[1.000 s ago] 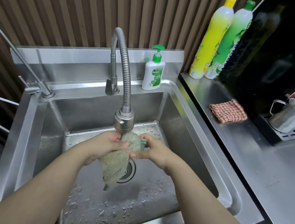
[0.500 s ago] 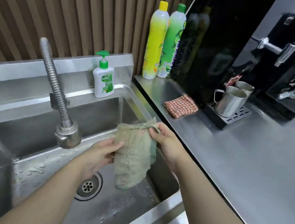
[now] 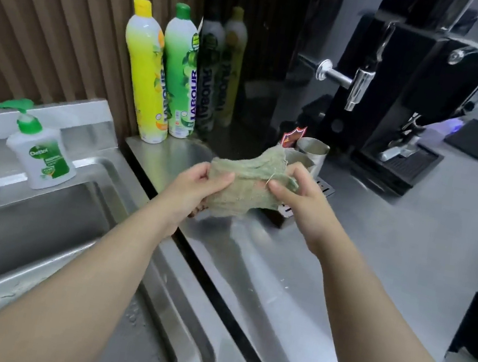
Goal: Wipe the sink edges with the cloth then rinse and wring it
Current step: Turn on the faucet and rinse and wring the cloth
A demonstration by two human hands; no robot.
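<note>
A worn green-grey cloth (image 3: 245, 183) is stretched between both my hands, above the steel counter (image 3: 378, 253) to the right of the sink (image 3: 123, 179). My left hand (image 3: 198, 188) grips its left end with thumb on top. My right hand (image 3: 298, 192) pinches the right end between thumb and fingers. The cloth hangs in the air, touching nothing below. The sink basin lies lower left, with water drops on its front rim.
A hand soap pump bottle (image 3: 41, 151) stands on the sink's back ledge. Yellow (image 3: 147, 69) and green (image 3: 182, 72) detergent bottles stand at the counter's back corner. Steel cups (image 3: 311, 152) on a drip tray sit behind the cloth. A black coffee machine (image 3: 406, 92) fills the right rear.
Both hands carried the cloth from under the faucet in the basin up and right, over the counter. It went from hanging bunched to being spread between the hands. My view swung right.
</note>
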